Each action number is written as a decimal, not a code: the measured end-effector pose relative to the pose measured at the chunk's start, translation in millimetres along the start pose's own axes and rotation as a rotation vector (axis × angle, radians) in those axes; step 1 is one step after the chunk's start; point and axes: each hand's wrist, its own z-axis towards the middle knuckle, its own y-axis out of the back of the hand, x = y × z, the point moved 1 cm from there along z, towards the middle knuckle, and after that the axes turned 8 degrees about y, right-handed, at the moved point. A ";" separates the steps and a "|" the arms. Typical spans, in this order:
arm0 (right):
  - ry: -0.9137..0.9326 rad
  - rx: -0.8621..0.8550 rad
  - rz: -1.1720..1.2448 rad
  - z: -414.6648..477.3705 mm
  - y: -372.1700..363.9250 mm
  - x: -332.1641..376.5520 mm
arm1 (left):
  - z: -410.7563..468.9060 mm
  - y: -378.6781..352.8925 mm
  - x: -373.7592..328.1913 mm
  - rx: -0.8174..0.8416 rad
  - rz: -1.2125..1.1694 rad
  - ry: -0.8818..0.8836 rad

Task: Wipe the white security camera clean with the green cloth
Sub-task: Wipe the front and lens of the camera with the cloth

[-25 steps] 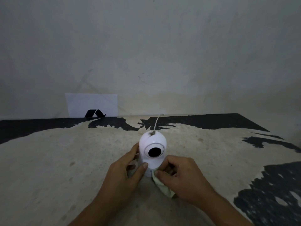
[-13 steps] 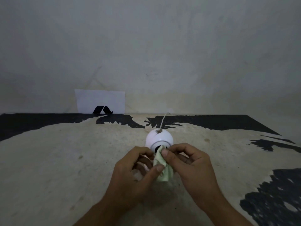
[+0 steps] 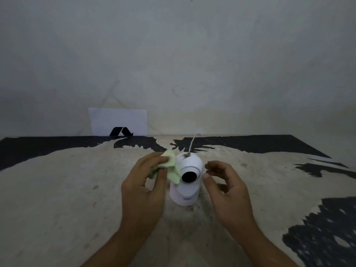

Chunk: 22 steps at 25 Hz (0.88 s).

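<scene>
The white security camera [image 3: 185,193] stands upright on the worn table top, its round black lens facing me and a brown smudge on its crown where a thin white cable leaves it. My left hand [image 3: 143,186] grips the pale green cloth [image 3: 170,167] and holds it against the camera's left side, beside the lens. My right hand [image 3: 224,186] hovers just right of the camera head with fingers curled and apart, holding nothing; its thumb tip is close to the head.
The table [image 3: 57,189] is beige with black peeled patches along the far edge and at the right. A white card with a black logo [image 3: 117,122] leans on the wall at the back left. The white cable [image 3: 193,141] runs toward the wall.
The cloth passed from my right hand to my left and moved from the camera's front to its left side. My right hand let go and drew off to the right.
</scene>
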 end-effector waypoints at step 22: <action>0.066 0.225 0.024 4.9 -7.8 -7.2 | 6.7 -21.7 -1.4 0.127 0.130 -0.004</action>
